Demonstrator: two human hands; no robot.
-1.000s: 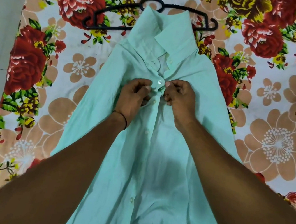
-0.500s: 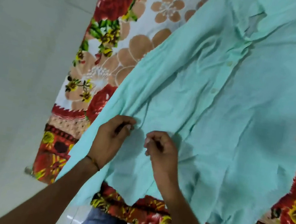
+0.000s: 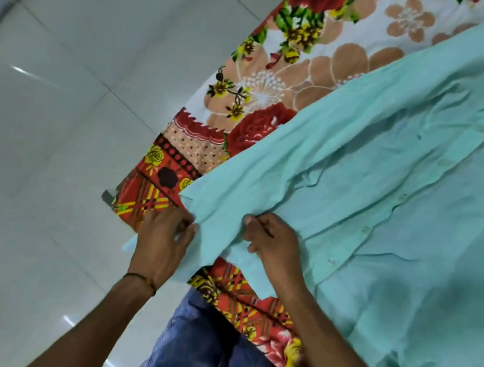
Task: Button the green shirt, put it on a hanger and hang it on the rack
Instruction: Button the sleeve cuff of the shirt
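Observation:
The green shirt (image 3: 386,202) lies spread on a floral bedsheet, its button placket running diagonally from the upper right down toward the hem. My left hand (image 3: 162,240) pinches the end of the left sleeve near the bed's corner. My right hand (image 3: 275,246) grips the same sleeve a little further right, fingers curled into the cloth. Several buttons along the placket look fastened. No hanger or rack is in view.
The floral bedsheet (image 3: 265,91) covers a bed whose corner sits just beyond my left hand. White tiled floor (image 3: 57,128) fills the left side. My legs in blue jeans (image 3: 200,347) stand against the bed's edge.
A second ago both hands were at a button near the collar, with a black hanger above. They have since moved down to the left sleeve end, and the view swung left.

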